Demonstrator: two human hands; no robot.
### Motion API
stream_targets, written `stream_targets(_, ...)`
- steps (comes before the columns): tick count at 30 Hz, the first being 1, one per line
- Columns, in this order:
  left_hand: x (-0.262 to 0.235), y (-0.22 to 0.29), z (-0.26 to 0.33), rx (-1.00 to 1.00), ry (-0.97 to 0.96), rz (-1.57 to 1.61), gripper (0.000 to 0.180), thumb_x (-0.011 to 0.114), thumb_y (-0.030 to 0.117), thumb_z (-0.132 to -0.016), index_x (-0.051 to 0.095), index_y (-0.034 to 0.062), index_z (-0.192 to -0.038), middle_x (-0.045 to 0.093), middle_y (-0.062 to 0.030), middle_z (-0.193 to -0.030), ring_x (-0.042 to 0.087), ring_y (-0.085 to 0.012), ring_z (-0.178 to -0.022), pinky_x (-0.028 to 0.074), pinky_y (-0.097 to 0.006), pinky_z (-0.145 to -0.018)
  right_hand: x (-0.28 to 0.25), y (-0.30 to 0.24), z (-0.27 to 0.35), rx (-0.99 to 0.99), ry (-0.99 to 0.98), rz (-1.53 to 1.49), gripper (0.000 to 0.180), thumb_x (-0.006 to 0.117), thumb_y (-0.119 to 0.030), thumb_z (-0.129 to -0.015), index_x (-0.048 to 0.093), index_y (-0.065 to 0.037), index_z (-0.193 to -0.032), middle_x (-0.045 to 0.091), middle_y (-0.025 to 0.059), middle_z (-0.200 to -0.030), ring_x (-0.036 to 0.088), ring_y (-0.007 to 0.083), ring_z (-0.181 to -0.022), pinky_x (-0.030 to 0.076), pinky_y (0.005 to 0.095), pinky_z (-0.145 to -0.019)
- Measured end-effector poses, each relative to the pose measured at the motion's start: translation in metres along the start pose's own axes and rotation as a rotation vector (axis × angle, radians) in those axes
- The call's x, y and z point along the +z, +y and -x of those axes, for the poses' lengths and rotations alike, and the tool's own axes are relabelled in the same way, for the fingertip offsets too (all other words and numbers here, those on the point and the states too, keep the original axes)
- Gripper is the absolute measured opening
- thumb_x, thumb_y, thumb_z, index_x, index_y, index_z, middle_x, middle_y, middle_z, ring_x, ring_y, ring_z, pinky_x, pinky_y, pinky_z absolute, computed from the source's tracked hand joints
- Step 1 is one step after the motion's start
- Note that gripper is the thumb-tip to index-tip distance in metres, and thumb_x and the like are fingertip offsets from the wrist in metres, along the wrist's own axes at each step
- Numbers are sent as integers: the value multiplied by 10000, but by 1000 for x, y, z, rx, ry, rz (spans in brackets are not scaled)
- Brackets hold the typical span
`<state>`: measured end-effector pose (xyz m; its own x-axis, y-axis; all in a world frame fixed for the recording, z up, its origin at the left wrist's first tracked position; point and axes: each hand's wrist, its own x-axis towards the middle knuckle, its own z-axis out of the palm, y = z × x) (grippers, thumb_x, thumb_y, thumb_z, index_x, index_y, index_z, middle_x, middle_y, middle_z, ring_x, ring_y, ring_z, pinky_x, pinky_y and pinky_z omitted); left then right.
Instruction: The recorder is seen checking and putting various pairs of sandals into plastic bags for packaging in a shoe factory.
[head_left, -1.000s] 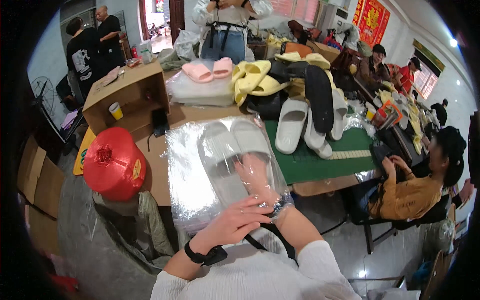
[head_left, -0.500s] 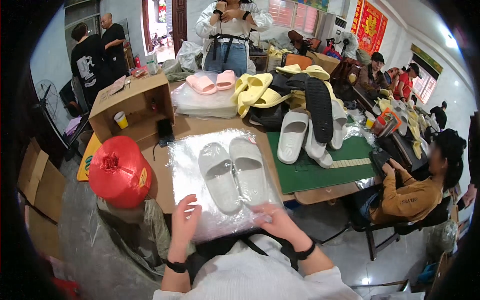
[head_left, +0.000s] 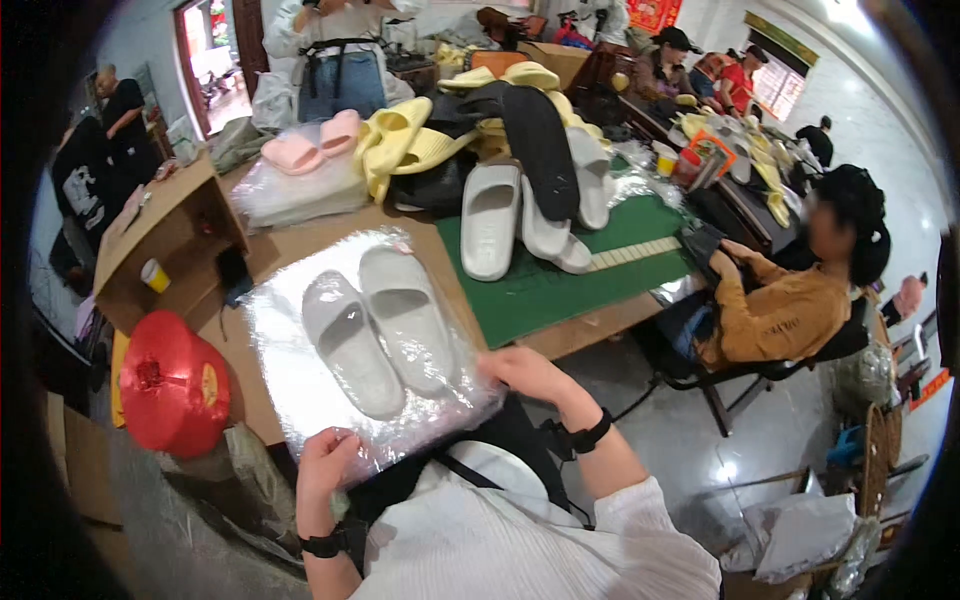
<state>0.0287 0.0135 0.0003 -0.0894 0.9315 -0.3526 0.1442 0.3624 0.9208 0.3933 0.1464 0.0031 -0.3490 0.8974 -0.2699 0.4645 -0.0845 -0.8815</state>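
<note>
A pair of light grey slide slippers (head_left: 402,310) lies side by side, toes pointing away from me, at a clear plastic bag (head_left: 285,345). I cannot tell whether they are wholly inside it; more clear plastic seems stacked beneath. At the bag's near left corner, my left hand (head_left: 328,464) has its fingers curled closed on the plastic. My right hand (head_left: 528,373) pinches the right edge of the bag, beside the heel of the right slipper. Neither hand touches the slippers.
Beyond the bag is a pile of yellow, black and grey slippers (head_left: 490,218), partly on a green cutting mat (head_left: 530,305). Pink slippers (head_left: 292,153) top a plastic stack. Left are a cardboard box (head_left: 165,225) and red twine roll (head_left: 172,385). A seated co-worker (head_left: 775,300) is at right.
My view has swung right, so the table sits further left. My left hand has closed at the near left corner; my right hand has moved from the slipper heels to the bag's right edge.
</note>
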Motion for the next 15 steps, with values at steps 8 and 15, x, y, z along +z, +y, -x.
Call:
stream_targets(8, -20, 0, 21, 95, 58, -7, 143, 645, 141, -917, 660, 9, -866, 697, -40, -749, 443, -34, -495, 346, -206, -446, -21, 1, 10, -97, 32, -78, 260, 735, -260, -859, 728, 0, -873, 679, 15, -724, 594, 104, -693, 484, 280, -669)
stream_targets(15, -16, 3, 16, 75, 9, -8, 284, 651, 174, -927, 650, -3, -1149, 717, -31, -892, 466, -44, -525, 367, -210, -461, -13, 5, -1, -146, 60, -94, 324, 747, -326, -852, 768, -24, -966, 748, 96, -837, 663, 134, -772, 516, 297, -740)
